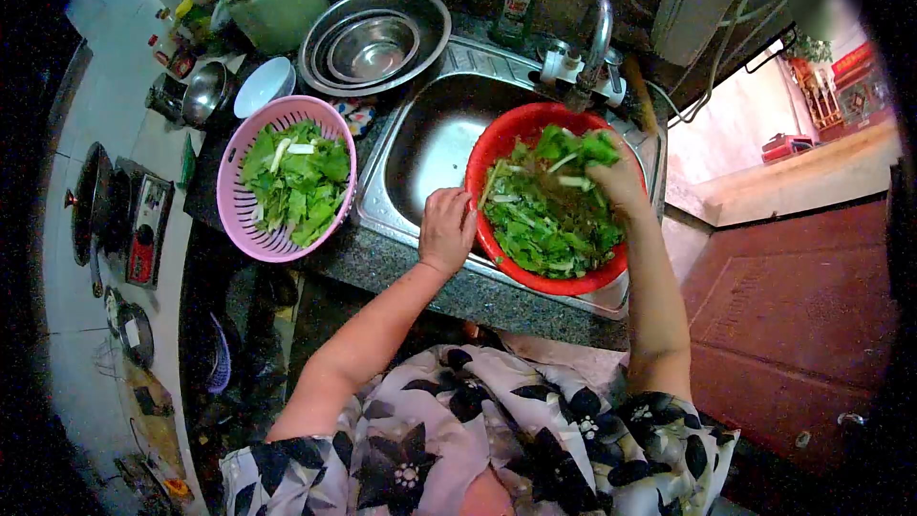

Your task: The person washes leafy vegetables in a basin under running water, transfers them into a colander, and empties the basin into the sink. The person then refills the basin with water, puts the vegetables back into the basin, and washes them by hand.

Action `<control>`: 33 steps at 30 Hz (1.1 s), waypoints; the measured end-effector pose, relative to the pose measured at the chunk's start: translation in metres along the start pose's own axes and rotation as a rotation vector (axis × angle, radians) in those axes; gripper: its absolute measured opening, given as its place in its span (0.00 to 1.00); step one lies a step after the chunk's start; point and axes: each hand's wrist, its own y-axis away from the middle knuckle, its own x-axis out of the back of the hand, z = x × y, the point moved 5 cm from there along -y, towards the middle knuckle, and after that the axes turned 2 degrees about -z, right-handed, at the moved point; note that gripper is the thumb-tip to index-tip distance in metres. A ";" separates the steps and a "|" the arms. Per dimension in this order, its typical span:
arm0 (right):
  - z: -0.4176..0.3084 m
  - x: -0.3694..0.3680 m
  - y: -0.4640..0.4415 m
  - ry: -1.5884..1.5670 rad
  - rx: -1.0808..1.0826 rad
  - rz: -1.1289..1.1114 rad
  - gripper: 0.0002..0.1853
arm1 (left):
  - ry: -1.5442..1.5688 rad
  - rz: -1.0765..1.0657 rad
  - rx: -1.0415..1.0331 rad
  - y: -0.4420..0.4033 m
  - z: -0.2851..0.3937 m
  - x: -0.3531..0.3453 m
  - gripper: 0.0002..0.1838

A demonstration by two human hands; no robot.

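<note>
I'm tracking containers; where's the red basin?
In the head view, the red basin is right of centre over the sink, near the faucet, left hand at its rim.

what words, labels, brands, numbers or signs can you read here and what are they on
No text can be read.
Green bottle behind the sink: printed label, too small and blurred to read.
Stove at left: any markings too small.
Red panel at far right: too blurred to tell.
</note>
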 end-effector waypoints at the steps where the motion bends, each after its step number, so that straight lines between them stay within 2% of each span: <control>1: -0.011 0.007 0.010 -0.107 -0.056 0.126 0.32 | 0.002 0.006 0.003 0.000 0.000 0.000 0.13; 4: -0.007 0.015 0.004 -0.180 -0.001 0.126 0.32 | 0.011 0.011 0.005 0.000 -0.003 -0.002 0.13; 5: -0.009 0.018 0.004 -0.094 0.038 0.115 0.32 | 0.014 0.011 0.006 0.000 -0.004 -0.003 0.12; 8: 0.003 0.015 0.004 -0.193 0.015 0.067 0.33 | 0.028 -0.007 0.023 -0.002 0.001 0.003 0.12; 12: 0.036 0.003 0.003 -0.076 -0.054 0.061 0.32 | 0.020 -0.002 0.018 -0.001 -0.007 -0.003 0.13; 13: 0.041 0.002 0.003 -0.163 -0.081 0.063 0.32 | 0.025 0.004 0.022 0.000 -0.009 -0.005 0.14; 17: 0.046 -0.003 0.004 0.070 -0.114 0.000 0.32 | 0.031 -0.034 0.050 0.004 -0.007 -0.006 0.14; 20: 0.021 -0.013 -0.001 0.220 -0.053 -0.080 0.30 | 0.023 -0.029 0.059 0.001 -0.005 -0.002 0.12; 23: -0.047 -0.052 0.004 0.087 0.070 -0.131 0.30 | 0.049 0.083 0.000 0.002 -0.002 0.002 0.11; 24: -0.068 -0.065 0.003 0.069 0.111 -0.147 0.30 | 0.020 0.014 0.053 0.001 -0.004 -0.003 0.11; 28: -0.182 -0.145 0.002 0.041 0.425 -0.245 0.31 | -0.001 -0.026 0.108 0.008 -0.013 -0.015 0.13; 30: -0.224 -0.187 -0.002 -0.005 0.731 -0.219 0.27 | -0.001 0.005 0.030 0.008 -0.016 -0.016 0.14; 32: -0.241 -0.235 -0.016 -0.016 0.698 -0.269 0.28 | 0.003 -0.012 0.000 0.008 -0.019 -0.020 0.14; 33: -0.244 -0.261 -0.023 -0.024 0.691 -0.283 0.29 | 0.387 -0.088 0.099 0.014 -0.026 -0.037 0.17</control>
